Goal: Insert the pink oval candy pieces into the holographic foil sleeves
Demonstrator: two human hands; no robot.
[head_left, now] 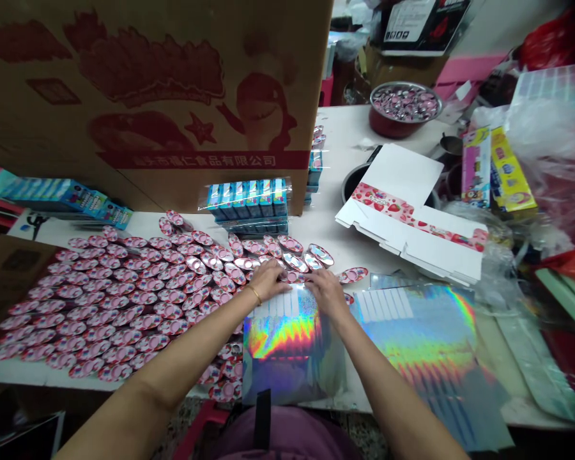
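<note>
L hand (268, 281) & R hand (328, 295) close together, nearly touching, palms down at top edge of holo sheet (287, 348); can't tell if gripping. Gold bangle (255, 294) on L wrist. 2nd holo sheet (414, 338) just R of R hand. Pink-silver oval packets (124, 300), 100+, too many to count exactly, in overlapping rows on counter (338, 236), L of & under hands' fingertips. Behind: 1 shrink-wrapped block of blue packs (246, 204), 1 big printed carton (148, 83) blocking upper L view. R side: 1 flat white strawberry-print box blank (402, 211), 1 red-and-steel bowl of ovals (405, 108), 2 upright boxes (496, 167).
</note>
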